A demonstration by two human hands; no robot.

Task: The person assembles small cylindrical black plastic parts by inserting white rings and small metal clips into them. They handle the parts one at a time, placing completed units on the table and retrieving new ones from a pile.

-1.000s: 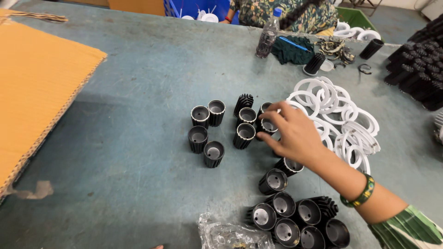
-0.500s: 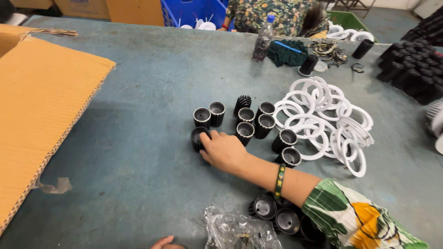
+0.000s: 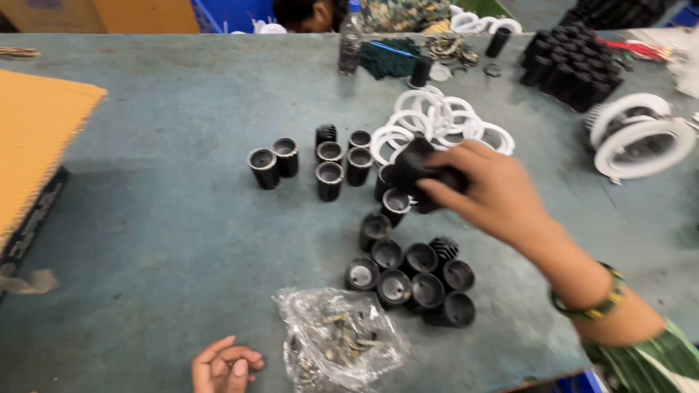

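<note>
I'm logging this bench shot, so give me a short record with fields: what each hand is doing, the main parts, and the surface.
right hand: right hand grips black cylindrical housings, lifted above the table
left hand: left hand curled, empty, at the near edge beside the clear plastic bag
near cluster: black cup parts
behind: white rings
surface: blue-grey table

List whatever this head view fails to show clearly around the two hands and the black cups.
- Black cups in the right hand: motion blur smears them, so their count is unclear.
- Left hand: the bottom edge cuts it off; only curled fingers show.
- Clear bag: the small metal parts inside are too small to identify.
- Dark stacked parts at the far right: too distant and blurred to tell apart.
</note>
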